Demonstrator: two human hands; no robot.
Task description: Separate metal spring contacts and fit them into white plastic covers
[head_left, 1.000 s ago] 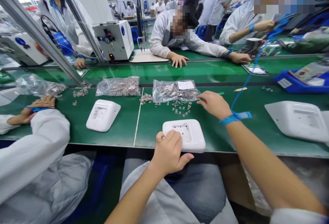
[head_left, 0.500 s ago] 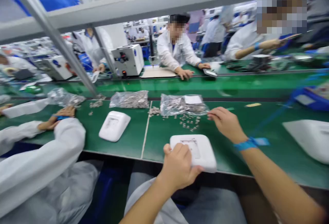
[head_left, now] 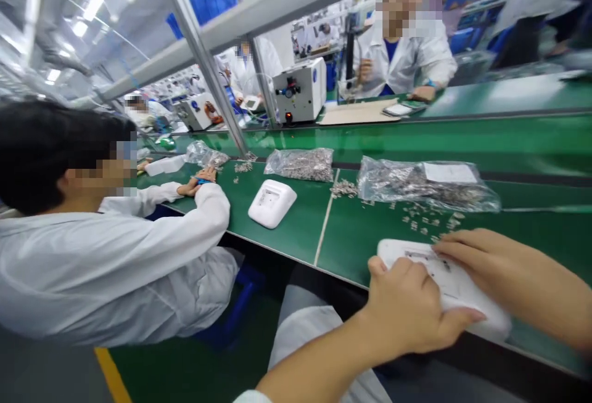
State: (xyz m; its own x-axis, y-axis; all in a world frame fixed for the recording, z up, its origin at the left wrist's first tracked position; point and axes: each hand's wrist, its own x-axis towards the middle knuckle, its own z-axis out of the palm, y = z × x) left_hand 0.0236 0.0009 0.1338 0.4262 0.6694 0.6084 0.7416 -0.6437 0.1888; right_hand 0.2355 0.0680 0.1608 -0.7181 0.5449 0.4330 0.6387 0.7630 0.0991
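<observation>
A white plastic housing with a recessed panel lies near the front edge of the green bench. My left hand is wrapped round its near left side, thumb along the front edge. Over the recess, my right hand has its fingertips pressed together against the panel; whatever they pinch, if anything, is too small to make out. Just behind the housing lie small loose metal pieces. Farther back is a clear plastic bag full of similar metal pieces, with a white label.
A second white housing sits to the left, before another bag of metal pieces. At left a co-worker in a white coat leans on the bench. A metal post rises behind. Across the belt stands a white machine.
My right hand has come from beside the bag of metal pieces to the recess of the housing. My left hand keeps its hold. The view has turned left.
</observation>
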